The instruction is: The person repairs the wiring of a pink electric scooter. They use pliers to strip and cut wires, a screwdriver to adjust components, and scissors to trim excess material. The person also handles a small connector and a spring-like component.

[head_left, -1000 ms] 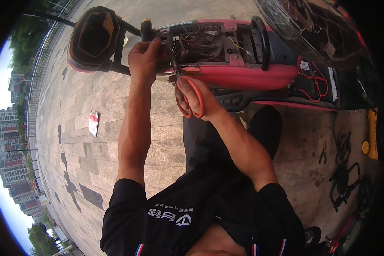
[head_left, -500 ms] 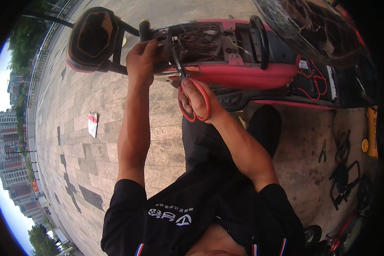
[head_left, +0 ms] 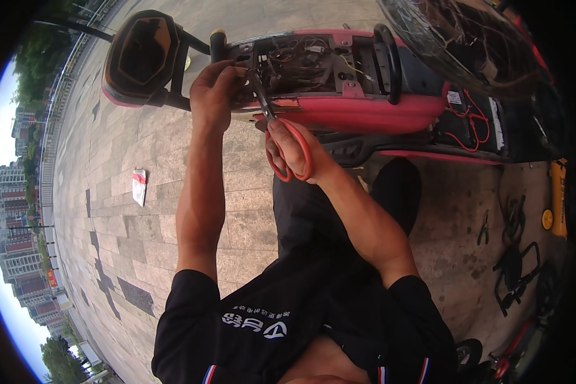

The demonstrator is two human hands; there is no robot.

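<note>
My left hand (head_left: 212, 93) is closed at the left end of a pink electric scooter's (head_left: 358, 112) uncovered seat section, fingertips pressed to something small beside a metal bracket; what it is I cannot make out. My right hand (head_left: 294, 150) grips red-handled scissors (head_left: 264, 102), which point up and left with their blades beside my left fingertips. The blade tips reach among the dark metal frame, where detail is hard to tell. Thin wires (head_left: 291, 57) and a pale yellow lead lie in the open compartment just right of the blades.
A black backrest (head_left: 137, 54) is at upper left, a dark cracked shell (head_left: 461, 38) at upper right, red cables (head_left: 473, 125) below it. On the paving lie a white-and-red packet (head_left: 139, 187), pliers (head_left: 484, 227), black parts (head_left: 515, 275) and a yellow object (head_left: 558, 198).
My right hand with the scissors dipped slightly down and right, then came a little back up. My left fingers have shifted slightly at the same place on the scooter.
</note>
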